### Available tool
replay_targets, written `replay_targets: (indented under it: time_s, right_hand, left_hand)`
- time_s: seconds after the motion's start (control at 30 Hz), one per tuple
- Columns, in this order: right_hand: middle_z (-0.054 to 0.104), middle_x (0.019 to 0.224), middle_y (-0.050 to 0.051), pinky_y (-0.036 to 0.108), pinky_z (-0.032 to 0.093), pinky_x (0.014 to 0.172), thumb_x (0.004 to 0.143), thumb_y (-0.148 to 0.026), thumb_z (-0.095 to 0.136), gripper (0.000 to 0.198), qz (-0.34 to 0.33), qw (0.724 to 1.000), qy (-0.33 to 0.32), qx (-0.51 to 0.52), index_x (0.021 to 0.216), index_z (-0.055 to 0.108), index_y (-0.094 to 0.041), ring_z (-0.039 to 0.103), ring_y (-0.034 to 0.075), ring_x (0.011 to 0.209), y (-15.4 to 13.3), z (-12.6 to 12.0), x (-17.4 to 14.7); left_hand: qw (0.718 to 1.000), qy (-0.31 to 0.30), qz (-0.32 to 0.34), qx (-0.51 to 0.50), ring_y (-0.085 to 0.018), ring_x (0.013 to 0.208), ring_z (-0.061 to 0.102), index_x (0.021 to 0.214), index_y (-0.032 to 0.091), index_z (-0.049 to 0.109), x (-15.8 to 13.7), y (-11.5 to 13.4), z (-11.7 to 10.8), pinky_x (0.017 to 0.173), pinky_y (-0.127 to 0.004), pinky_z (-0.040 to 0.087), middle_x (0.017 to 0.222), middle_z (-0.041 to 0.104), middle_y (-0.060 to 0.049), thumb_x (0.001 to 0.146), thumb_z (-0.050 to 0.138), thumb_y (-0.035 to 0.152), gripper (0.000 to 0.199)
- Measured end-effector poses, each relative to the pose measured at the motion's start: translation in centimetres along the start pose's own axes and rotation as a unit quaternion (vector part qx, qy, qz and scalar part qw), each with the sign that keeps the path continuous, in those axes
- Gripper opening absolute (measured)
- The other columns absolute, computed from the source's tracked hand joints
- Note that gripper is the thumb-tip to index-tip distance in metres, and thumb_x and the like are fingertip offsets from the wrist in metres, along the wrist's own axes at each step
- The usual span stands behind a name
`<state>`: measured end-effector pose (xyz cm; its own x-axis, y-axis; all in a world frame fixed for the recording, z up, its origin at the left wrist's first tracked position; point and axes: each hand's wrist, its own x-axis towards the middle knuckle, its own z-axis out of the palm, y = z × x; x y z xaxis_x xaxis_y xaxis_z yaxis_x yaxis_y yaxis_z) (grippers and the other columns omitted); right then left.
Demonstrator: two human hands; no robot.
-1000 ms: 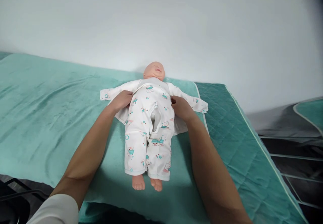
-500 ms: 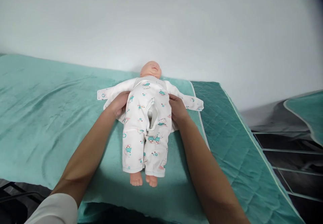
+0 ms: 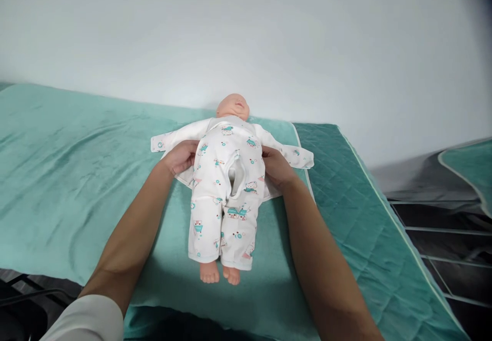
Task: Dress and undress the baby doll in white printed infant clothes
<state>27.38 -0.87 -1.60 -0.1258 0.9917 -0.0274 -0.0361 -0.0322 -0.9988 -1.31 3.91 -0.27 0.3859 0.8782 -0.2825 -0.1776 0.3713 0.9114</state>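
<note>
one soft teal plush blanket (image 3: 88, 177) carries a pink-headed plastic baby doll (image 3: 232, 106), lying face up. white cotton trousers with teal prints (image 3: 210, 183) cover it to the chest; a white long-sleeved cotton top (image 3: 186, 133) spreads beneath. the left hand (image 3: 180, 157) and right hand (image 3: 280, 168) flank the trousers, touching — whether either pinches fabric cannot be told. an uneven pull could twist the waist or drag the doll askew; snagged fingers could bunch the top. hidden: fingertips, and whether arms fill the sleeves.
</note>
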Motion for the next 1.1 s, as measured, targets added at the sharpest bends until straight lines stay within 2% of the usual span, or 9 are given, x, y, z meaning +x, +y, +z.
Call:
replay_targets:
  time_s: [0.13, 0.27, 0.4, 0.53, 0.67, 0.83, 1.0, 1.1]
  right_hand:
    - [0.076, 0.118, 0.004, 0.046, 0.054, 0.108, 0.07, -0.026, 0.084, 0.04, -0.002, 0.998, -0.055, 0.017, 0.11, 0.079, -0.024, 0.07, 0.028, 0.112, -0.3, -0.5, -0.5]
    - [0.076, 0.121, 0.005, 0.045, 0.053, 0.109, 0.069, -0.032, 0.088, 0.047, 0.006, 0.997, -0.07, 0.043, 0.114, 0.078, -0.025, 0.07, 0.028, 0.115, -0.2, -0.9, -0.8]
    - [0.077, 0.115, 0.004, 0.045, 0.056, 0.103, 0.067, -0.036, 0.089, 0.044, 0.001, 0.999, -0.02, 0.032, 0.109, 0.079, -0.023, 0.072, 0.028, 0.109, 0.2, -0.4, -0.8]
    - [0.078, 0.111, 0.005, 0.046, 0.057, 0.102, 0.065, -0.037, 0.089, 0.043, -0.01, 0.999, 0.037, 0.01, 0.104, 0.079, -0.022, 0.072, 0.029, 0.106, 0.3, 0.6, -0.6]
    - [0.078, 0.115, 0.007, 0.048, 0.055, 0.104, 0.069, -0.042, 0.085, 0.043, -0.006, 0.997, 0.05, -0.058, 0.106, 0.078, -0.021, 0.07, 0.031, 0.112, 0.0, 0.7, -0.4]
    - [0.076, 0.121, 0.01, 0.056, 0.049, 0.108, 0.074, -0.042, 0.076, 0.037, -0.04, 0.979, 0.031, -0.199, 0.102, 0.079, -0.019, 0.066, 0.037, 0.119, -0.5, 0.3, -0.2]
    - [0.079, 0.106, 0.01, 0.054, 0.051, 0.106, 0.069, -0.044, 0.078, 0.033, -0.044, 0.984, 0.049, -0.165, 0.088, 0.077, -0.018, 0.067, 0.037, 0.115, -2.1, 1.4, -0.9]
    - [0.079, 0.099, 0.009, 0.05, 0.053, 0.107, 0.068, -0.046, 0.08, 0.032, -0.042, 0.988, 0.07, -0.13, 0.083, 0.074, -0.018, 0.066, 0.034, 0.116, -3.2, 2.5, -1.4]
  left_hand:
    - [0.998, -0.041, 0.01, 0.044, -0.024, 0.093, 0.075, 0.088, 0.015, 0.076, -0.6, 0.2, 0.2, 0.081, -0.03, 0.061, 0.091, 0.08, -0.007, 0.056, 0.074, 0.006, 0.033]
    - [0.995, -0.075, -0.001, 0.059, -0.027, 0.104, 0.074, 0.096, 0.015, 0.076, -0.7, 0.5, 0.1, 0.092, -0.037, 0.059, 0.099, 0.08, -0.009, 0.054, 0.077, 0.007, 0.042]
    - [0.994, -0.089, 0.0, 0.067, -0.029, 0.106, 0.073, 0.098, 0.015, 0.075, -0.5, 0.4, -0.1, 0.098, -0.042, 0.057, 0.098, 0.08, -0.008, 0.053, 0.079, 0.009, 0.045]
    - [0.992, -0.099, 0.016, 0.079, -0.028, 0.102, 0.075, 0.097, 0.016, 0.076, -0.4, 0.2, 0.1, 0.098, -0.042, 0.057, 0.095, 0.081, -0.008, 0.06, 0.081, 0.015, 0.037]
    - [0.993, -0.081, 0.022, 0.088, -0.027, 0.097, 0.075, 0.094, 0.014, 0.076, -0.6, 0.2, 0.5, 0.093, -0.041, 0.059, 0.094, 0.081, -0.009, 0.063, 0.083, 0.02, 0.032]
    - [0.995, -0.035, 0.024, 0.088, -0.028, 0.1, 0.075, 0.105, 0.016, 0.075, -1.0, 0.1, 1.2, 0.095, -0.042, 0.06, 0.095, 0.081, -0.008, 0.068, 0.083, 0.022, 0.038]
    - [0.997, -0.004, 0.064, 0.038, -0.027, 0.099, 0.075, 0.106, 0.017, 0.076, -1.0, -0.2, 1.9, 0.091, -0.036, 0.062, 0.095, 0.081, -0.006, 0.068, 0.084, 0.026, 0.041]
    - [0.997, -0.002, 0.064, 0.032, -0.027, 0.098, 0.075, 0.106, 0.017, 0.076, -1.0, -0.3, 2.1, 0.09, -0.036, 0.063, 0.093, 0.081, -0.006, 0.071, 0.083, 0.027, 0.037]
